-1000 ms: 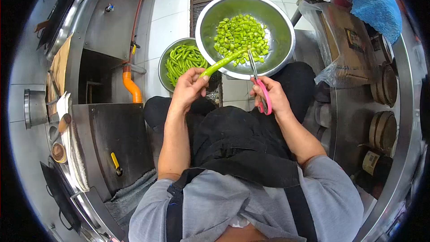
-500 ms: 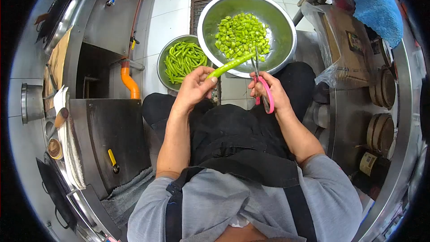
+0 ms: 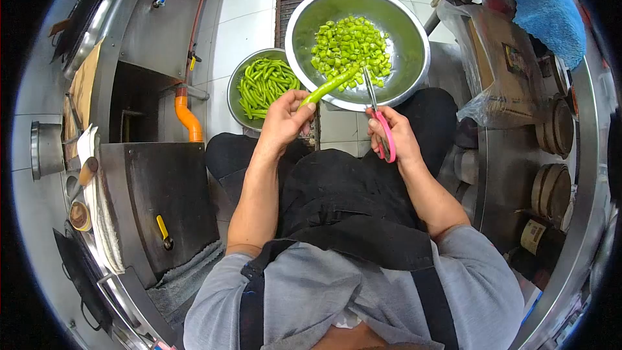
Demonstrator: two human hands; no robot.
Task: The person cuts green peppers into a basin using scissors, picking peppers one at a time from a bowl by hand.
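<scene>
My left hand (image 3: 285, 120) pinches the lower end of a long green pepper (image 3: 330, 84), which slants up and right over the rim of a large steel bowl (image 3: 405, 84). In my right hand (image 3: 394, 133) is a pair of pink-handled scissors (image 3: 387, 135), its blades pointing up beside the pepper's far tip and looking closed. Many cut green pepper pieces (image 3: 350, 42) lie in the large bowl. Left of it, a smaller steel bowl (image 3: 234, 100) holds whole green peppers (image 3: 267, 84).
A floor drain grate (image 3: 291, 0) runs behind the bowls over white tiles. Steel cabinets (image 3: 172, 201) with an orange pipe (image 3: 186, 115) stand at left. On the right are a plastic-covered cardboard box (image 3: 505, 65), a blue towel (image 3: 547, 10) and shelving with round containers (image 3: 551, 191).
The scissors have shifted slightly right and down, and their blades have come together. The pepper looks shorter, and its tip now sits lower and left of the blades.
</scene>
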